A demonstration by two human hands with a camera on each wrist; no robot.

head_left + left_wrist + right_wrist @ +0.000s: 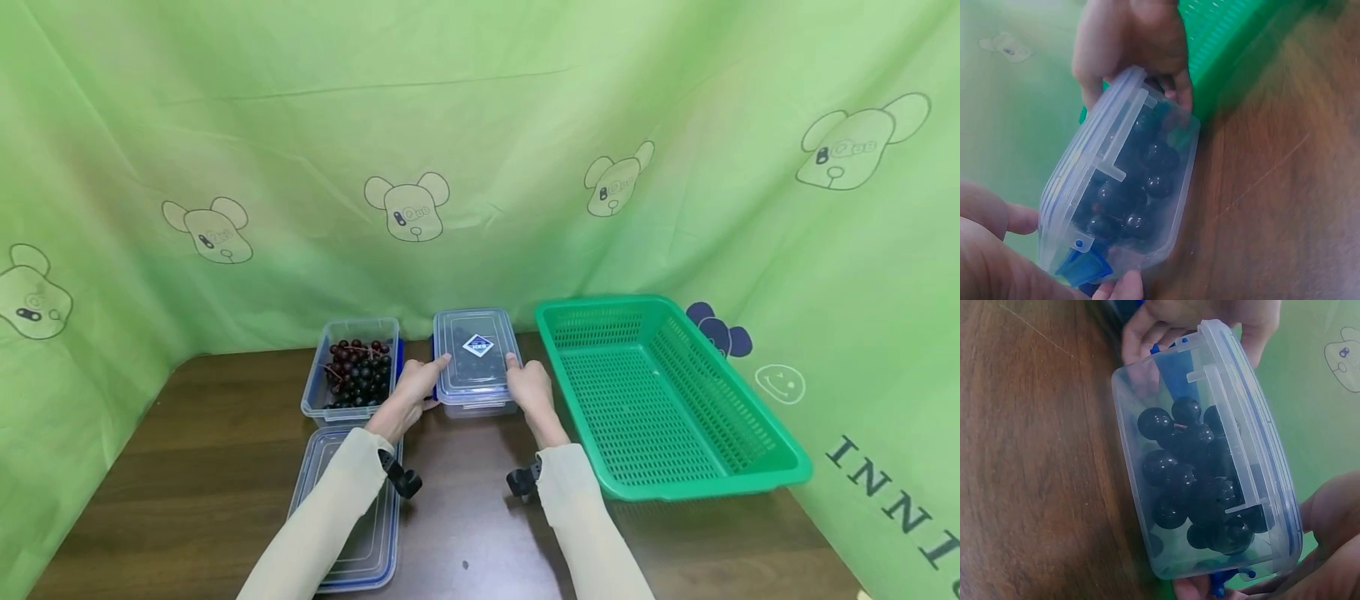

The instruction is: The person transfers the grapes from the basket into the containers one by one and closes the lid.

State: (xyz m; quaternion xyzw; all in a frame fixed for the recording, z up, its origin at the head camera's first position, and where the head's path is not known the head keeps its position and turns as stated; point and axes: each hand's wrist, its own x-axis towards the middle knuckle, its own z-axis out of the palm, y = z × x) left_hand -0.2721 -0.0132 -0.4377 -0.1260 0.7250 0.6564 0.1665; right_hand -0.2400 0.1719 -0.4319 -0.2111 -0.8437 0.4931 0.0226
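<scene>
A clear plastic food container (476,358) with a blue-rimmed lid and a diamond label stands at the table's middle back. Dark round grapes (1188,472) show through its wall. My left hand (415,385) holds its left side, thumb at the lid's edge and fingers lower down by a blue clip (1085,265). Opposite it, my right hand (531,387) grips the right side, with the thumb on the lid's edge; in the right wrist view its fingertips are near the base beside another blue clip (1225,581).
Left of the held container stands an open container (310,392) of dark grapes. A loose lid (367,542) lies in front of it, partly under my left forearm. An open green basket (592,450) occupies the right side. Behind everything hangs a green curtain (495,100).
</scene>
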